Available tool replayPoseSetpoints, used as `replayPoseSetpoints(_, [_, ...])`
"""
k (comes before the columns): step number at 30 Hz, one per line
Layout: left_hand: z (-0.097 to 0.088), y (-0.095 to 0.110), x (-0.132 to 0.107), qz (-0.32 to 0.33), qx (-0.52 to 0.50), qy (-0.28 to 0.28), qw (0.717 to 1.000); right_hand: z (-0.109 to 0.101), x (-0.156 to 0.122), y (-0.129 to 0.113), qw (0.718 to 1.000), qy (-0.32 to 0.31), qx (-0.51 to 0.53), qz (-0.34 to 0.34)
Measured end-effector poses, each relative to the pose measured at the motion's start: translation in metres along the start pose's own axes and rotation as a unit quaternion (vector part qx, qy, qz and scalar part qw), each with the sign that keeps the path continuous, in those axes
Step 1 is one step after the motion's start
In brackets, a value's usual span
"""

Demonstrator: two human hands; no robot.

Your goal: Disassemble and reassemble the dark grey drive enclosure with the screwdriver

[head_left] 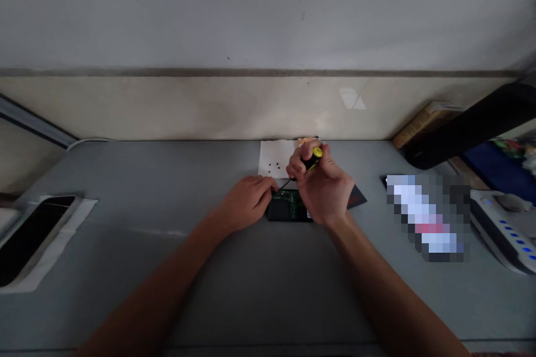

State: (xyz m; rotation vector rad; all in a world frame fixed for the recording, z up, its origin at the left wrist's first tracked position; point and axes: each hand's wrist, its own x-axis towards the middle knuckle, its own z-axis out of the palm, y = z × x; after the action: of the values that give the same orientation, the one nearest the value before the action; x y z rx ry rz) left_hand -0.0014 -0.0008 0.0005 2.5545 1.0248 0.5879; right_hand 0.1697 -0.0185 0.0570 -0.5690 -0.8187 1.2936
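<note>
A small black device with a green circuit board lies on the grey table. My left hand rests on its left edge, fingers curled against it and holding it still. My right hand is closed round a screwdriver with a yellow and black handle. Its thin shaft slants down to the left onto the board. A white paper sheet just behind the device carries a few tiny dark screws.
A phone lies on white cloth at the left edge. At the right are a blurred-out object, a white power strip with blue lights, a black slanted item and a book. A wall stands close behind.
</note>
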Motion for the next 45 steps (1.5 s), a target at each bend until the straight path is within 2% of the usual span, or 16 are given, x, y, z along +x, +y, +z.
replayPoseSetpoints(13, [0.002, -0.004, -0.001, 0.008, 0.012, -0.003, 1.000, 0.001, -0.001, -0.003, 1.000, -0.006, -0.001, 0.030])
replayPoseSetpoints(19, [0.002, -0.004, -0.001, 0.007, 0.011, -0.005, 1.000, -0.001, -0.001, 0.000, 1.000, -0.012, 0.015, 0.008])
replayPoseSetpoints(25, [0.002, -0.005, -0.001, 0.013, 0.009, -0.001, 1.000, -0.002, -0.001, 0.000, 0.999, -0.015, 0.020, 0.028])
replayPoseSetpoints(32, [0.001, -0.005, -0.001, 0.009, 0.028, -0.011, 1.000, 0.001, -0.002, -0.001, 1.000, -0.006, 0.010, 0.016])
replayPoseSetpoints(40, [0.001, 0.001, -0.001, 0.016, 0.033, 0.020, 0.999, -0.003, 0.001, -0.012, 0.997, 0.013, 0.056, 0.043])
replayPoseSetpoints(45, [-0.003, 0.004, -0.001, 0.028, 0.047, 0.043, 0.998, -0.006, 0.001, -0.017, 0.989, -0.035, 0.071, 0.121])
